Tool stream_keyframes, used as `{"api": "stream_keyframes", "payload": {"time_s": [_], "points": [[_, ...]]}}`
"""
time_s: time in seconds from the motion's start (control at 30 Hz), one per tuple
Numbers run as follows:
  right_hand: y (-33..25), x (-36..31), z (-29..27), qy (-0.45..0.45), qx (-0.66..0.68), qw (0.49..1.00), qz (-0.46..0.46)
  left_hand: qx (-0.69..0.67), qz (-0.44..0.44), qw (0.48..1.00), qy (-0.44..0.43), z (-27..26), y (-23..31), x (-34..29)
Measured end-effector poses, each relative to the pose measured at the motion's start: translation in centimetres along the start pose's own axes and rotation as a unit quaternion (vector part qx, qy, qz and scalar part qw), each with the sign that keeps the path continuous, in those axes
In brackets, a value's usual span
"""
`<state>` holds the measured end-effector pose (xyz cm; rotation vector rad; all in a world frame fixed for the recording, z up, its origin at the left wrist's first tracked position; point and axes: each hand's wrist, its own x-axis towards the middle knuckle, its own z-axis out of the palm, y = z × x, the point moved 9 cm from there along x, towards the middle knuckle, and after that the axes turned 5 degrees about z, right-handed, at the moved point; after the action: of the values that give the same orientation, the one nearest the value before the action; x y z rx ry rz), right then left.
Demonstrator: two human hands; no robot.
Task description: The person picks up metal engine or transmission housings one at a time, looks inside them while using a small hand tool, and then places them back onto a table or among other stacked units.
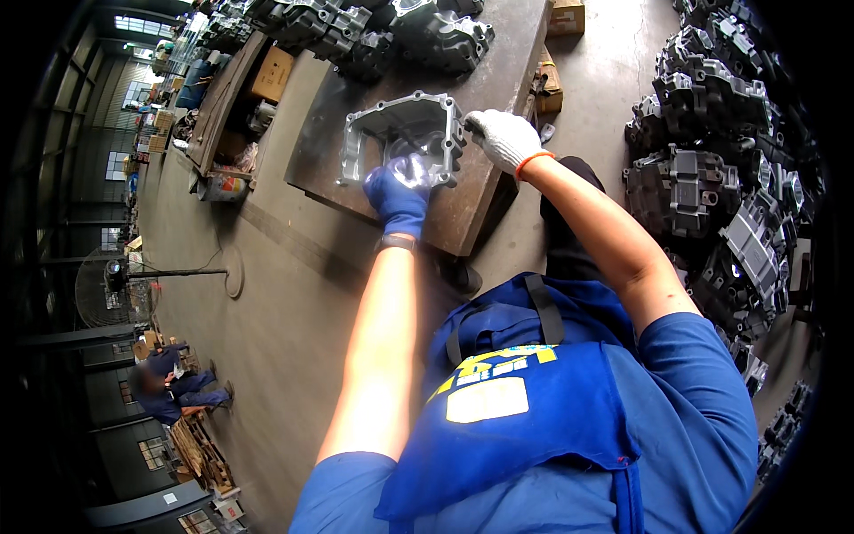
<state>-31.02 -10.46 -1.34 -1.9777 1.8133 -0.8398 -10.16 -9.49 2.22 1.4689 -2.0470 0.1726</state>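
Note:
A grey cast-metal housing (405, 105), open-topped with bolt holes round its rim, rests tilted toward me on the metal workbench (334, 133). My left hand (398, 189), in a blue glove, is closed at the housing's near side, its fingers curled over and partly hidden. By the housing's right wall is my right hand (505, 140), in a white knit glove with an orange cuff. Its fingers are bent together, and a small dark thing at the fingertips is too small to name.
More castings (440, 40) crowd the bench's far end. A tall heap of housings (694, 191) stands on the floor at right. Cardboard boxes (550, 84) sit beyond the bench. At left are another bench (222, 98), a pedestal fan (116, 276) and a seated person (169, 383).

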Motion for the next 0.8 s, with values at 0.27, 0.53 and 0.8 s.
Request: {"api": "stream_keyframes", "payload": {"time_s": [0.27,0.53,0.8], "points": [[-1.5,-0.1,0.3,0.029,-0.121,0.992,0.033,0.016,-0.008,1.0,0.01,0.0,-0.1,-0.2],[-3.3,-3.0,-0.4,-0.022,-0.064,0.998,-0.002,0.007,-0.027,1.0,0.004,-0.3,0.8,0.0],[-1.5,-3.7,-3.0,-0.008,0.023,0.999,-0.031,-0.089,-0.169,0.982,-0.011,1.4,0.2,0.5]]}}
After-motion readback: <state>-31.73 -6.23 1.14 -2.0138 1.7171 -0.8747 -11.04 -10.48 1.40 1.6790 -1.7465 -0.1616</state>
